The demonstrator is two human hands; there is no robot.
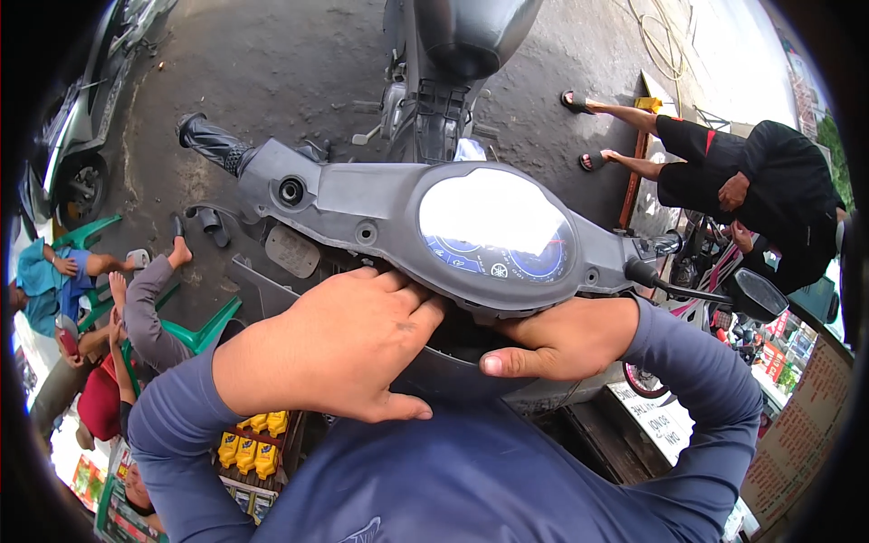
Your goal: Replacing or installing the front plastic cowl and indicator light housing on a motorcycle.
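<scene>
In front of me is the grey plastic handlebar cover [353, 195] of a motor scooter, with a round instrument cluster [493, 217] that reflects bright light. My left hand [348, 335] hooks its fingers under the cover's near edge, left of the cluster; its fingertips are hidden and its thumb sticks out. Under the cluster's right side is my right hand [575, 335], fingers tucked out of sight beneath the same cover and thumb pointing left. Between the hands a dark gap shows below the cover. An open round hole [291, 190] is in the cover's left part.
The scooter's seat [471, 41] extends away from me. A black mirror [759, 294] juts out at right, near a standing person in black [769, 190]. People sit by green plastic stools [213, 326] at left. Yellow bottles [246, 454] stand on a shelf at lower left.
</scene>
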